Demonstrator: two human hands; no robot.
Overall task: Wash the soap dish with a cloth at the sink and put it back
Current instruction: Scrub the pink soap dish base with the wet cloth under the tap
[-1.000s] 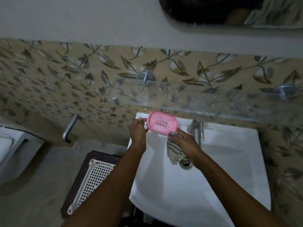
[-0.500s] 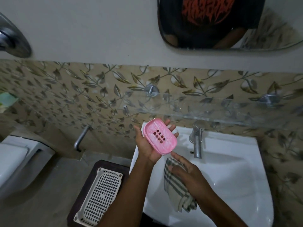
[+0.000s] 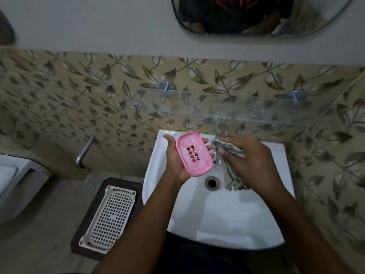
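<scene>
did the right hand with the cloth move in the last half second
Yes: the right hand, gripping the cloth, rose from low in the sink to the tap.

Stood at the sink [image 3: 217,230], fixed to the wall straight ahead. Held the soap dish [image 3: 194,154] in the left hand [image 3: 174,161] above the basin's rear left, up and left of the drain [image 3: 212,182]. Held the cloth [image 3: 229,148] in the right hand [image 3: 248,159] just right of the dish, against the tap [image 3: 221,130] at the back rim, loose end hanging into the basin beside the drain. Had a glass shelf [image 3: 217,107] on the wall above the tap and a mirror [image 3: 256,14] higher still. Had a basket [image 3: 109,216] on a low stand [image 3: 122,182] left of the sink.
</scene>
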